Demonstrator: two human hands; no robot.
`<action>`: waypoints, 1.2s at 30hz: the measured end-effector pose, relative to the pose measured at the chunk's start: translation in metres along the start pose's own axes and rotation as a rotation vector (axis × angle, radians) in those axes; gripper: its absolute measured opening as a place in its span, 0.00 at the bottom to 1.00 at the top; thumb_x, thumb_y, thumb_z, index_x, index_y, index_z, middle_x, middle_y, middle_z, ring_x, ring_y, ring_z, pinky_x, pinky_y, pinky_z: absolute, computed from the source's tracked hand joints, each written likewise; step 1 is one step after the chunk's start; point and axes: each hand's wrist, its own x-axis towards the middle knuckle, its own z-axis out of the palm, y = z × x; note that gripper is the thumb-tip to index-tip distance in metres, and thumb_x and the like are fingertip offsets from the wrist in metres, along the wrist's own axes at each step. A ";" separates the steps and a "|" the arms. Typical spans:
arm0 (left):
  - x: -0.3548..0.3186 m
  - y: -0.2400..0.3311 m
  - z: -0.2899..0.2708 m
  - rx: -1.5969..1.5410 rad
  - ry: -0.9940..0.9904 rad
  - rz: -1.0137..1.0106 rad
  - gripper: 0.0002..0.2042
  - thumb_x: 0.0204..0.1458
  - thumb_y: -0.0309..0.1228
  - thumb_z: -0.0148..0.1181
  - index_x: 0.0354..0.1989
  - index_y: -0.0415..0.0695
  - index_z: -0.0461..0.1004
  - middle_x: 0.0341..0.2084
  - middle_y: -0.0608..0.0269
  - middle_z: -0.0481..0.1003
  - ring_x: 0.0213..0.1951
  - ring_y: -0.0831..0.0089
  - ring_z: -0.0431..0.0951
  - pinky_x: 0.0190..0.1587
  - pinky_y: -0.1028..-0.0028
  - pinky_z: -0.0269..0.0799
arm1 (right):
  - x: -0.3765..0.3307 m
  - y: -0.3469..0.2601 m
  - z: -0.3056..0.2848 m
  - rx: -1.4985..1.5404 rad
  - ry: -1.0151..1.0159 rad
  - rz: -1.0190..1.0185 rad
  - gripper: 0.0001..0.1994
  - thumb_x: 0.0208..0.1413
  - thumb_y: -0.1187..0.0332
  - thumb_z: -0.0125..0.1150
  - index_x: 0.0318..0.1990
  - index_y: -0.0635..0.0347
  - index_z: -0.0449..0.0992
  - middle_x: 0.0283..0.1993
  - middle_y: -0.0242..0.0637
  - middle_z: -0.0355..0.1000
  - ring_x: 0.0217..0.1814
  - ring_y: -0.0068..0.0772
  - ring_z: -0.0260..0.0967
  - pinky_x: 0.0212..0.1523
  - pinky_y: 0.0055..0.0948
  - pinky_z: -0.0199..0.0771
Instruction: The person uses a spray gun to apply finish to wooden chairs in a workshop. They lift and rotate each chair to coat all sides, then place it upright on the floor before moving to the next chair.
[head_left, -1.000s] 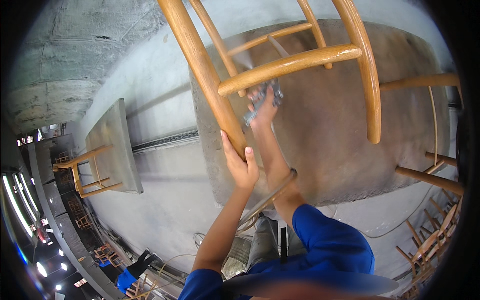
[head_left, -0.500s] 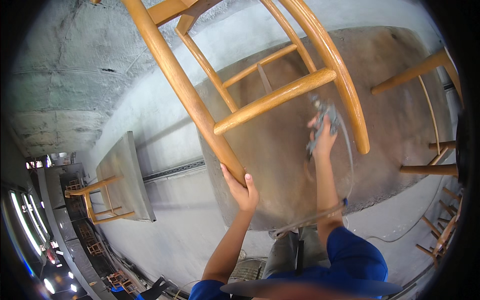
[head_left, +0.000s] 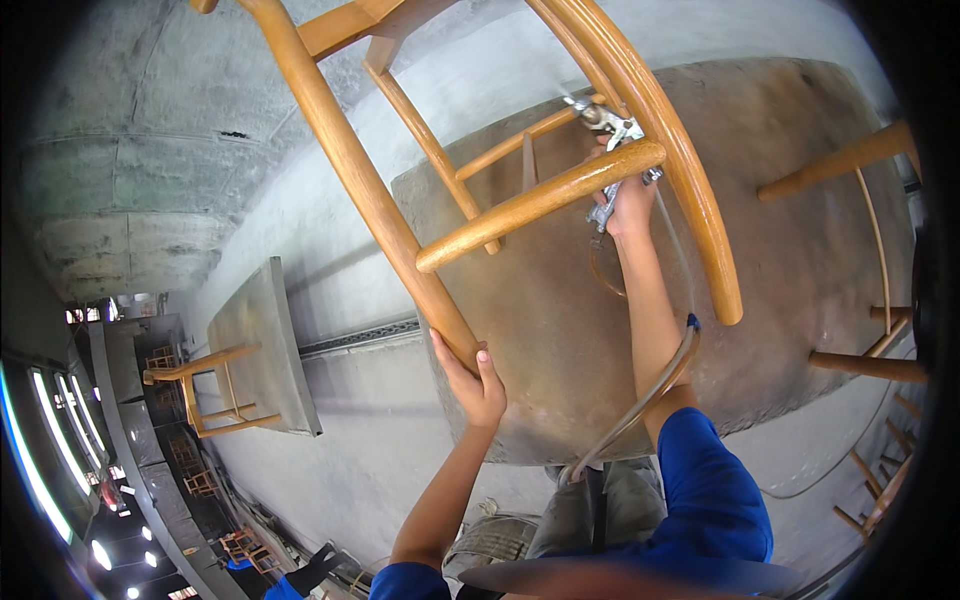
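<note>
Grey, stained walls (head_left: 130,180) are curving across the far left, strip lights (head_left: 50,430) are glowing low at the left edge, and a big brown slab (head_left: 560,390) is filling the middle and right! Up front, the wooden chair (head_left: 350,155) is tilting over that slab, its upper part running out of view at the far edge. And look at the left hand (head_left: 474,392): it's gripping the near end of the chair's left leg, fingers wrapping the left side, thumb pressing on the right! Over on the right, the right hand (head_left: 630,208) is clutching a metallic spray gun (head_left: 612,125), fingers curling around its handle, partly hiding behind the near rail (head_left: 545,203). That rail is crossing in front of the gun, while the nozzle is pointing far and left, inside the frame! Down near, a hose (head_left: 632,416) is looping across the right forearm (head_left: 650,310). Away to the left, another chair (head_left: 200,365) is standing out against a second slab (head_left: 300,350), a floor track (head_left: 360,340) is running between the two slabs, and more chair legs (head_left: 830,165) are poking in from the right!
</note>
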 end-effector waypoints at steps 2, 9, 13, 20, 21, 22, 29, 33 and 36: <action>0.003 0.001 -0.001 0.037 0.006 0.013 0.36 0.63 0.33 0.50 0.73 0.33 0.38 0.65 0.41 0.57 0.46 0.63 0.76 0.53 0.65 0.70 | 0.005 0.005 -0.004 -0.042 0.160 -0.042 0.17 0.69 0.60 0.49 0.49 0.68 0.72 0.32 0.39 0.73 0.20 0.20 0.64 0.13 0.18 0.56; 0.015 0.005 -0.006 0.063 -0.049 0.006 0.36 0.65 0.34 0.46 0.74 0.39 0.33 0.67 0.46 0.52 0.44 0.66 0.73 0.48 0.65 0.72 | 0.017 0.048 0.002 0.267 0.196 0.397 0.13 0.68 0.60 0.50 0.50 0.60 0.71 0.37 0.37 0.75 0.26 0.21 0.67 0.13 0.19 0.58; 0.018 0.005 -0.008 0.058 -0.021 -0.019 0.35 0.64 0.33 0.47 0.74 0.37 0.36 0.68 0.44 0.52 0.46 0.64 0.74 0.51 0.65 0.71 | 0.004 0.042 -0.007 0.623 0.047 0.451 0.17 0.67 0.50 0.49 0.43 0.56 0.70 0.29 0.28 0.63 0.26 0.18 0.58 0.11 0.15 0.53; 0.019 -0.004 -0.009 0.206 -0.023 0.078 0.35 0.65 0.36 0.47 0.73 0.36 0.38 0.68 0.43 0.53 0.46 0.64 0.73 0.53 0.66 0.70 | -0.059 0.005 -0.049 0.634 0.077 0.311 0.21 0.67 0.49 0.48 0.46 0.59 0.72 0.27 0.26 0.60 0.28 0.18 0.59 0.11 0.12 0.51; 0.016 -0.004 -0.008 0.207 -0.022 0.079 0.35 0.65 0.36 0.47 0.73 0.36 0.38 0.68 0.42 0.53 0.49 0.61 0.74 0.55 0.65 0.69 | -0.072 0.000 -0.057 0.529 0.094 0.324 0.20 0.67 0.49 0.48 0.46 0.59 0.73 0.27 0.25 0.61 0.28 0.18 0.59 0.12 0.12 0.51; 0.013 -0.005 -0.007 0.208 -0.012 0.079 0.35 0.64 0.37 0.48 0.73 0.36 0.40 0.69 0.41 0.52 0.56 0.56 0.68 0.59 0.63 0.65 | -0.084 -0.006 -0.065 0.408 0.177 0.346 0.20 0.67 0.49 0.48 0.45 0.58 0.73 0.27 0.24 0.61 0.28 0.18 0.60 0.12 0.12 0.51; -0.024 -0.019 -0.001 0.163 0.032 0.114 0.34 0.63 0.40 0.49 0.72 0.37 0.45 0.64 0.38 0.59 0.61 0.42 0.66 0.59 0.56 0.66 | -0.261 -0.080 -0.082 -0.325 0.481 0.457 0.17 0.63 0.51 0.56 0.42 0.57 0.74 0.26 0.28 0.71 0.26 0.22 0.72 0.15 0.17 0.54; -0.046 -0.037 0.004 0.129 0.056 0.168 0.30 0.65 0.37 0.47 0.72 0.39 0.47 0.60 0.38 0.63 0.56 0.42 0.70 0.53 0.56 0.71 | -0.333 -0.129 -0.010 -0.551 0.434 0.281 0.15 0.63 0.55 0.59 0.42 0.60 0.76 0.26 0.30 0.73 0.23 0.19 0.71 0.15 0.17 0.56; -0.061 -0.048 0.000 0.078 -0.021 0.093 0.29 0.66 0.36 0.46 0.72 0.43 0.47 0.60 0.39 0.63 0.54 0.43 0.71 0.52 0.54 0.72 | -0.346 -0.160 0.051 -0.674 0.260 0.103 0.17 0.62 0.55 0.58 0.46 0.61 0.75 0.29 0.32 0.74 0.28 0.20 0.73 0.15 0.17 0.55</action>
